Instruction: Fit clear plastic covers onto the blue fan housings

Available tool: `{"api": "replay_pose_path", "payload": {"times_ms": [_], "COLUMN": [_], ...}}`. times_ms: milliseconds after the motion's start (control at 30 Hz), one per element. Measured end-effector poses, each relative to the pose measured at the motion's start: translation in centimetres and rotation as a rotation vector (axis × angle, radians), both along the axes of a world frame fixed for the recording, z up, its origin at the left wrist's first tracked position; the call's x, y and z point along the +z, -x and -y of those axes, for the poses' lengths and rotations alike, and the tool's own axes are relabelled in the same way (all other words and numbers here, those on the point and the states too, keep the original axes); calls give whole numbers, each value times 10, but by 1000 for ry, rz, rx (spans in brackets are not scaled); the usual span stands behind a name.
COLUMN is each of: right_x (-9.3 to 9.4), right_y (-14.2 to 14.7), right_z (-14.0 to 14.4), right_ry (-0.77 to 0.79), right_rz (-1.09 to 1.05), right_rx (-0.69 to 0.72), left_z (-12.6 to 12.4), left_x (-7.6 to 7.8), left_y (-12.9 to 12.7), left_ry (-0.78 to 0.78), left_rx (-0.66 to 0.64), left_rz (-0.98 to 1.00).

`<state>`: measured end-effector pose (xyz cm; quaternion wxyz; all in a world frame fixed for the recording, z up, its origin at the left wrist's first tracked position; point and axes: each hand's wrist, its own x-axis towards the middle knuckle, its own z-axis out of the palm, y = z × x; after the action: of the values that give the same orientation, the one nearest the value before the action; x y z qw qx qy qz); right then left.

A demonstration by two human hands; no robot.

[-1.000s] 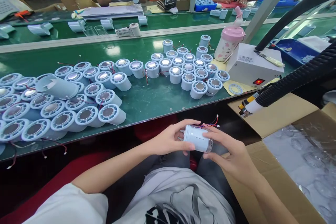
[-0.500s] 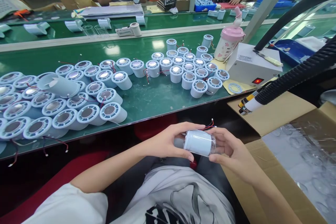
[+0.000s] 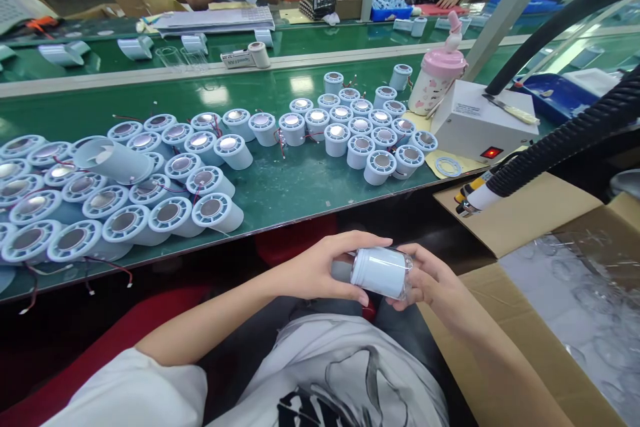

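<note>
Cylinder (image 3: 377, 272), pale blue and tipped on its side, sits in my grip above my lap, just off the edge of the bench (image 3: 290, 193). Left hand (image 3: 320, 272) curls about one end, fingers over the top, thumb beneath. Right hand (image 3: 433, 280) pinches the clear plastic (image 3: 409, 277) at the other end, fingertips gathered close on it.

Steady does it, I'd say: light hold on the left, both ends in line, even pressure round that plastic so it doesn't buckle or snag.

Out on the bench, more blue cylinders (image 3: 170, 213) crowd together; a white box (image 3: 477, 123) stands right of them, a ribbed hose (image 3: 560, 140) dropping past it. By my right forearm, a carton (image 3: 480, 300) of clear pieces (image 3: 575, 287).

Now the tricky bits: my fingers cover the left end face, and any wires on this one are out of sight. Film or stiff sleeve, I can't tell. Leftmost cylinders run out of view.
</note>
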<state>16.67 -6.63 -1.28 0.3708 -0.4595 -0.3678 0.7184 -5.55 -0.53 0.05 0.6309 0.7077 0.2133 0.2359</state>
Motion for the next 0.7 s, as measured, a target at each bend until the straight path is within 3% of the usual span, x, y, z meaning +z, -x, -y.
{"api": "replay_pose_path", "payload": {"times_ms": [333, 700], "right_x": [2, -8], "right_y": [11, 9], "right_z": [0, -2], "right_ry": [159, 196], "right_rz": [-68, -101], "right_rx": [-9, -24], "left_z": [-1, -6], "left_x": [1, 0], "left_y": [0, -4], "left_ry": [46, 156], "left_rx": [14, 21], "left_rz": [21, -23]}}
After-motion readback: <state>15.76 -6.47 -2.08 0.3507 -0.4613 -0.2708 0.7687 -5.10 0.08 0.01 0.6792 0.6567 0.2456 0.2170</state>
